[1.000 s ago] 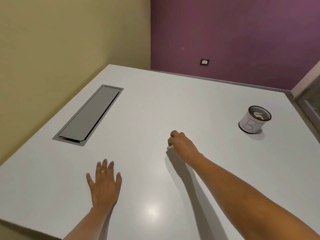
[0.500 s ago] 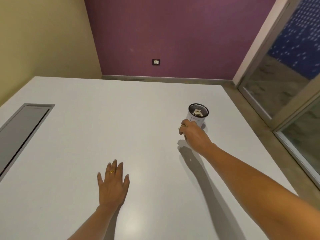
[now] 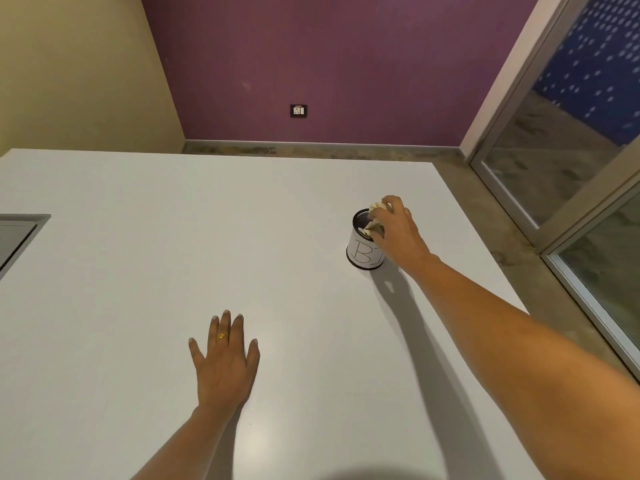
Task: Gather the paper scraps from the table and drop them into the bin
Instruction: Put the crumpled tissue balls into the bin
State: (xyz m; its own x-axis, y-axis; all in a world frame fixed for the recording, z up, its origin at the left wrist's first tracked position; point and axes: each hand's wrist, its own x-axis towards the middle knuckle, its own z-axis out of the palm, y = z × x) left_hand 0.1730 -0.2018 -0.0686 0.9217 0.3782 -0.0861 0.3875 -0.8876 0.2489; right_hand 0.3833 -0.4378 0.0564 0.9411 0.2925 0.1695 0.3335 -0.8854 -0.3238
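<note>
Right hand (image 3: pixel 398 233) pinches a paper scrap (image 3: pixel 376 206) over the bin (image 3: pixel 362 249) lettered "B"; left hand (image 3: pixel 225 362) lies spread flat.

This looks like an office meeting room: a large, plain white table (image 3: pixel 138 271) fills most of the frame, and at its left edge sits a recessed grey cable hatch (image 3: pixel 17 237) of the kind built into conference tables. Across the top of the frame a purple accent wall (image 3: pixel 346 64) carries a small switch plate (image 3: pixel 298 111) low down, meeting a beige wall (image 3: pixel 69 64) at upper left, with bare concrete-look floor (image 3: pixel 485 209) beyond the table. At right, metal-framed glass partitions (image 3: pixel 571 140) with a dotted blue film (image 3: pixel 595 39) run along the room's side.
</note>
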